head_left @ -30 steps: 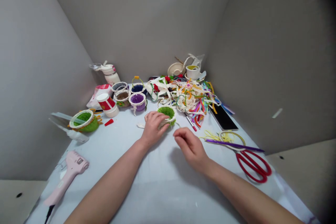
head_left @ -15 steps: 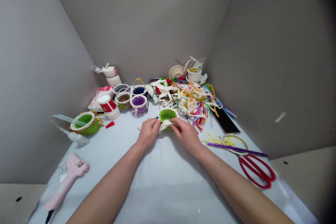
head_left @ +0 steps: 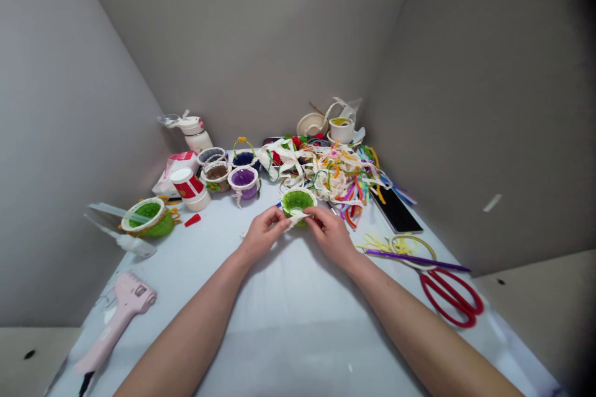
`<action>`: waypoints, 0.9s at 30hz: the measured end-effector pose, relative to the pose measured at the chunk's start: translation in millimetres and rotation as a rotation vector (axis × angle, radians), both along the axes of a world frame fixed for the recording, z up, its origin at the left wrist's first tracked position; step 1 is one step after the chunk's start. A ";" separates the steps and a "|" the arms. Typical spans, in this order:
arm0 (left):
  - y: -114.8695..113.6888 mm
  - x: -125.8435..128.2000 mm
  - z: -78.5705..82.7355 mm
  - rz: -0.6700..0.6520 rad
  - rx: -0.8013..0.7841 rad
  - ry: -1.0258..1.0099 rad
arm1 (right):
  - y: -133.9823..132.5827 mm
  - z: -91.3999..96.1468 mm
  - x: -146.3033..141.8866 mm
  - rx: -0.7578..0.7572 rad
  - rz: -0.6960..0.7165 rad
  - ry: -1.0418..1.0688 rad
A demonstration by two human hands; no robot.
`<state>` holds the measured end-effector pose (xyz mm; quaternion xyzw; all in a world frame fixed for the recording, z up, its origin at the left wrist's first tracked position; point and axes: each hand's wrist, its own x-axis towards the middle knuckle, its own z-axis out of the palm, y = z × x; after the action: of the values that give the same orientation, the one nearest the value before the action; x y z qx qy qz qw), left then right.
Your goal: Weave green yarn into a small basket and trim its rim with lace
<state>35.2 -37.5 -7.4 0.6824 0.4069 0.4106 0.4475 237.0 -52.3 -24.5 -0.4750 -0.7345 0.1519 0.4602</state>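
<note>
Between my hands is a strip of white lace ribbon [head_left: 297,219], stretched across the near side of a small green basket [head_left: 298,200] with a white rim. My left hand [head_left: 265,232] is closed, fingers pinching the ribbon's left part. On the other side, my right hand [head_left: 329,232] pinches the ribbon's right part between thumb and fingertips. The basket stands upright on the white table [head_left: 279,329], just beyond the fingers. The ribbon hides part of its near wall.
At left lie a pink glue gun [head_left: 118,316], another green basket [head_left: 149,218] and a white-and-red bottle [head_left: 190,189]. Behind stand several small baskets, including a purple one [head_left: 244,183]. A heap of ribbons [head_left: 333,173], a phone [head_left: 397,209] and red-handled scissors [head_left: 451,298] are at right.
The ribbon has been drawn out straighter between my fingers, and my left hand has turned slightly. More of the green basket's inside shows. The whole view has shifted a little.
</note>
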 end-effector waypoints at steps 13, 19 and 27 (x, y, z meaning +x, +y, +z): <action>3.1 4.3 0.4 0.117 0.436 0.128 | 0.3 2.4 -0.1 0.010 0.027 -0.007; 6.2 5.3 -1.0 0.108 0.516 0.125 | 0.0 4.2 0.0 -0.003 0.023 -0.004; 5.7 6.2 2.1 0.125 0.609 0.265 | 0.2 2.7 0.9 0.000 0.041 -0.006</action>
<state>41.4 -31.7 -5.3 0.8061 0.3611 0.4475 0.1401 237.9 -52.0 -21.8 -0.4606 -0.7453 0.1600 0.4547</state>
